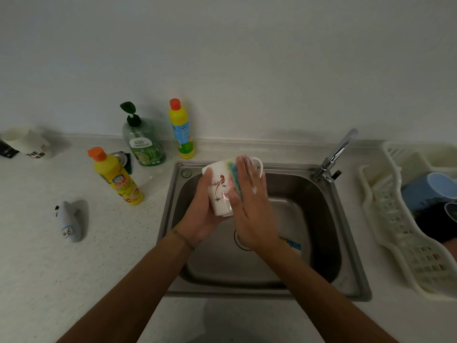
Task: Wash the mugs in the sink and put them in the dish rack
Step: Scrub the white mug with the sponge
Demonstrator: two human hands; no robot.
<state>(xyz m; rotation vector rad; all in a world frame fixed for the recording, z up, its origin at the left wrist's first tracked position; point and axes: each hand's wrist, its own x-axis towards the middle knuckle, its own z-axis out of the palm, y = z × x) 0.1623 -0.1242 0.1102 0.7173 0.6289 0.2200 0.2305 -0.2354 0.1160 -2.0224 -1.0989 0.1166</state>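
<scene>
Over the steel sink my left hand grips a white mug printed with a bird, holding it tilted with its mouth toward the wall. My right hand, soapy, presses a multicoloured sponge flat against the mug's right side with straight fingers. Another mug with blue print lies at the sink bottom, mostly hidden by my right wrist. In the white dish rack at the right sit a blue mug and a dark mug.
The faucet stands at the sink's back right corner. On the counter to the left are two yellow bottles, a green soap dispenser, a white mug and a small grey object.
</scene>
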